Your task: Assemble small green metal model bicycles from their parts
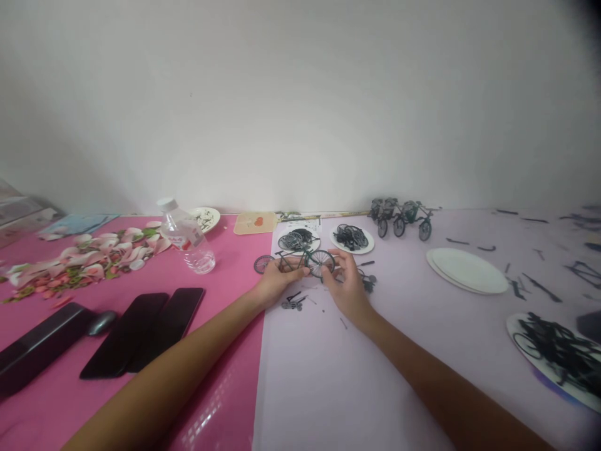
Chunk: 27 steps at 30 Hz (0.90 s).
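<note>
Bicycle (pixel 306 257), between hands (pixel 276 283), touching both

A miniature dark bicycle (pixel 300 257), thin tubing, held up roughly upright and side-on near the middle of the view, spoked left wheel (pixel 263 264) in plain sight, larger-looking spoked right wheel (pixel 320 262) partly covered, lower tubing hidden from where I stand.

The model bicycle (pixel 297 258) looks like dull plastic. Left of it, the bottle (pixel 188 241) is clear, smooth plastic, the phones (pixel 164 329) are smooth-faced and the pink tabletop (pixel 230 269) glossy; right of it, the stacked plates (pixel 469 269) look smooth; behind it, the wall (pixel 300 106) is matt.
</note>
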### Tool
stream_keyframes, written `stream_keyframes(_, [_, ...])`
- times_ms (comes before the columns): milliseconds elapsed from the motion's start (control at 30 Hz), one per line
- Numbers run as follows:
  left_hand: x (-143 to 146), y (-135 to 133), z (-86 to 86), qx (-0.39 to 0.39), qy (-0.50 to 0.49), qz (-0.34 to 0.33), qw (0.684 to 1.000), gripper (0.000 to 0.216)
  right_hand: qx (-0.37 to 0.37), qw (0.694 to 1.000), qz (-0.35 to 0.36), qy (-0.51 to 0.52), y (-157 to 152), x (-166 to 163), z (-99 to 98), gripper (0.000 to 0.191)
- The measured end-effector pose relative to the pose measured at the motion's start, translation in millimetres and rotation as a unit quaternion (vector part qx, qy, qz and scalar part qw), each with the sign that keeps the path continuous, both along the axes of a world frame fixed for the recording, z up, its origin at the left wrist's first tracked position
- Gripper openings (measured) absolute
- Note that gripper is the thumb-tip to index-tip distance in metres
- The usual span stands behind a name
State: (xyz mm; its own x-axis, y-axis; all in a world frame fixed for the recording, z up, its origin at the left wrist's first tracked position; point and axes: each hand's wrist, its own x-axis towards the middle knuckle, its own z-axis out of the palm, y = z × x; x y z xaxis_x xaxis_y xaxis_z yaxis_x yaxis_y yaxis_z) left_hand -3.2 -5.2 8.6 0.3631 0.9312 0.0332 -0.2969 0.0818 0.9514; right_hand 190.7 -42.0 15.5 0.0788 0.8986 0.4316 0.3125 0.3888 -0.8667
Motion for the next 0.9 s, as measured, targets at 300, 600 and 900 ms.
stream_keyframes(300, [0, 0, 0.4, -0.001, 0.000, -0.017, 1.000, 0.042, 0.000, 1.000, -0.002, -0.005, 0, 0, -1.1, 0.036])
stream_keyframes(600, [0, -1, 2.2, 0.005, 0.005, -0.021, 1.000, 0.042, 0.012, 1.000, -0.004, -0.013, 1, -1, -2.8, 0.037])
stream_keyframes(900, [1, 0, 1.2, -0.010, -0.007, 0.000, 1.000, 0.039, -0.003, 0.998, -0.032, -0.062, 1, 7, 7.7, 0.039])
